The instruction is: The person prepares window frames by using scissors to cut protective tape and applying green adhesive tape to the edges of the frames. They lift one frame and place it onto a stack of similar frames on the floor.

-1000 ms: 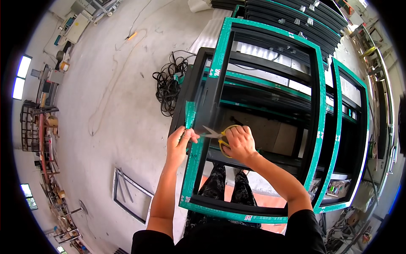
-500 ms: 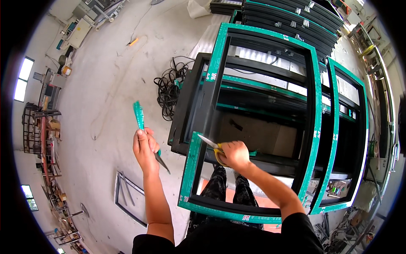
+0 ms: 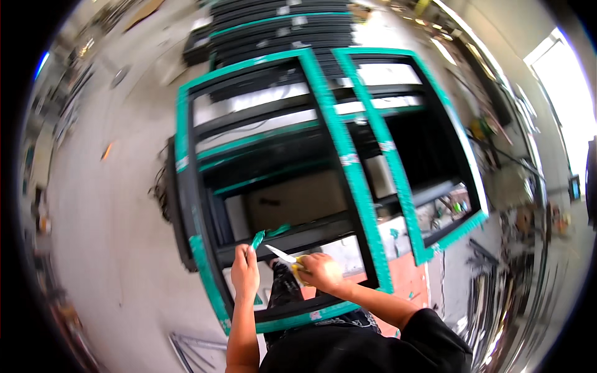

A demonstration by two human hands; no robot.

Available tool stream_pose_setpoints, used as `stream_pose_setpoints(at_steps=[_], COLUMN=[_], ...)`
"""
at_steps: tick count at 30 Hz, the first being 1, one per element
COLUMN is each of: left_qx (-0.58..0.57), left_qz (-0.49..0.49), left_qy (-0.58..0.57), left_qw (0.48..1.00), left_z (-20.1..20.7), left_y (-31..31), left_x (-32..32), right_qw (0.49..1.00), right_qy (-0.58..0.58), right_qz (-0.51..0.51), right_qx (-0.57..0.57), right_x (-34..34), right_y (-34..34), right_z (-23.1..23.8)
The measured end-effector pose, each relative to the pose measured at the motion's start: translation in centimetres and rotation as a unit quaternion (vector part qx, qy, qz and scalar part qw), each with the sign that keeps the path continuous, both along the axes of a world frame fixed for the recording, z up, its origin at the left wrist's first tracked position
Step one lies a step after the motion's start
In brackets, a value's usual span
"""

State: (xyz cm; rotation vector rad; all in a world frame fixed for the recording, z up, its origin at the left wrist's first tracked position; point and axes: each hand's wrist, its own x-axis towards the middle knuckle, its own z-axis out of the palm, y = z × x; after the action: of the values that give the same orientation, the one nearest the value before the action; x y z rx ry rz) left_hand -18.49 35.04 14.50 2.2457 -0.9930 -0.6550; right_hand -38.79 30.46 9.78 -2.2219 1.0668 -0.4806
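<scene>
My left hand is closed on a strip of green tape, whose end sticks up above the fingers. My right hand grips scissors by their yellow handles, with the pale blades pointing up and left toward the strip. Both hands are over the lower opening of a black rectangular frame, which is largely covered with green film. Part of its left side shows bare black. Another green piece lies on a dark bar just beyond my hands.
A second green-and-black frame stands to the right. Behind them is a tall stack of black frames. Coiled dark straps lie on the floor at the left. Long metal profiles lie at the lower right.
The view has swung to the right. My left hand has brought the green strip from left of the frame to over its opening, close to the scissors in my right hand.
</scene>
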Motion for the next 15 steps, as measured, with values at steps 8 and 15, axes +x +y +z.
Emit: stream_pose_setpoints(at_steps=[8,15], left_qx=[-0.086,-0.223], left_qz=[-0.241,-0.236], left_qy=[-0.101,-0.073], left_qw=[0.961,0.943], left_z=[0.9,1.6], left_y=[-2.2,-1.0], left_x=[-7.7,-8.0], right_qw=[0.990,0.966], right_qy=[-0.049,-0.010], right_qz=[-0.132,-0.256], right_qx=[0.020,0.045], right_x=[-6.6,-10.6], right_y=[-3.4,0.3], right_z=[3.3,3.4])
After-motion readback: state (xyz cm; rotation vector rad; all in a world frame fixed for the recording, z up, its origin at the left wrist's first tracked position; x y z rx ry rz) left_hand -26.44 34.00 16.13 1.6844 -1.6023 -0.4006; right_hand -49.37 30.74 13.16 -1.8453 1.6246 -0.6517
